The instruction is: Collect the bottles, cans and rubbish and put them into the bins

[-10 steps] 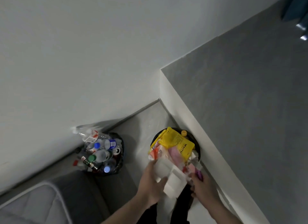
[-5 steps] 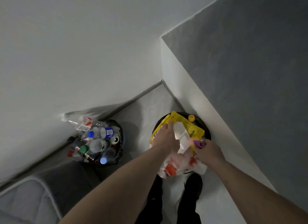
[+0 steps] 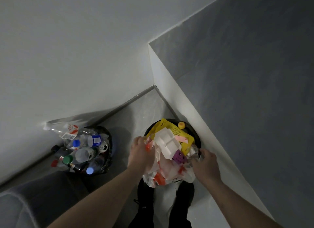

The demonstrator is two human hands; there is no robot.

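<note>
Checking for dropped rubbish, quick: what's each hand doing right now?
Left hand: grips the white plastic bag at the rubbish bin.
Right hand: fingers curled on the bag's other side.

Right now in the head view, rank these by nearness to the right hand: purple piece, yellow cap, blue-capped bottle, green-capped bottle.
From the right hand:
1. Purple piece, just left of its fingers, on the rubbish pile.
2. Yellow cap, at the far rim of the same bin.
3. Green-capped bottle and blue-capped bottle, both in the left bin; too close to call.
</note>
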